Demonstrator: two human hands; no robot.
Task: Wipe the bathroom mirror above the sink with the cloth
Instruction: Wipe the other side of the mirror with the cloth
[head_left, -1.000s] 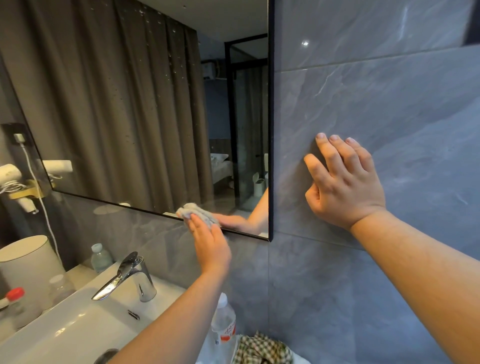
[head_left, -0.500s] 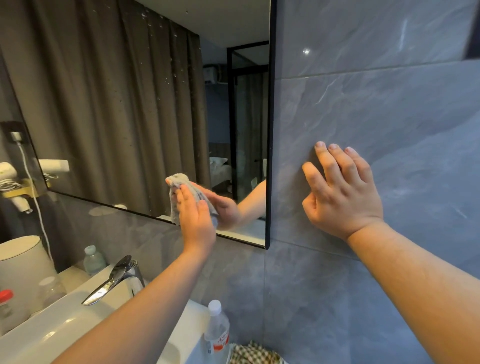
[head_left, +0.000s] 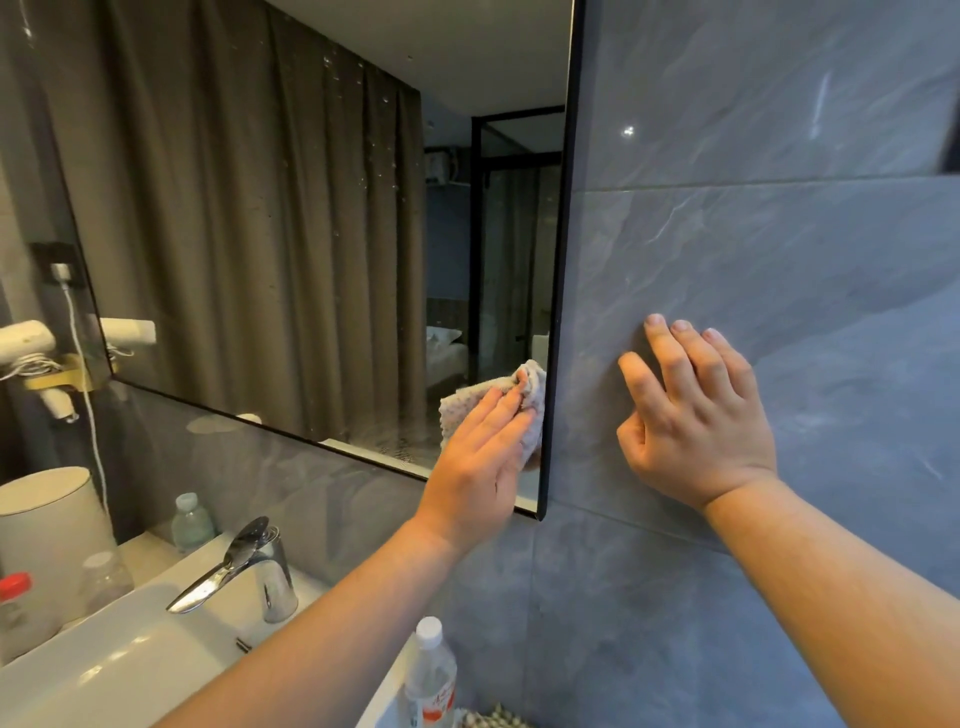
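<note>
a red-capped bottle (head_left: 15, 597) and a white canister (head_left: 49, 514) stand at the left by the sink (head_left: 104, 670); what they hold i cannot tell. a clear bottle (head_left: 430, 675) stands lower down. the left hand (head_left: 478, 462) presses the cloth (head_left: 498, 400) flat on the mirror (head_left: 260, 234), at its lower right corner. the right hand (head_left: 696, 415) rests open on the tiled wall (head_left: 779, 234).

Cloth (head_left: 498, 402) lying at mirror's (head_left: 291, 234) five-o'clock corner; sink (head_left: 104, 670) sitting below, faucet (head_left: 244, 566) standing behind its basin.
</note>
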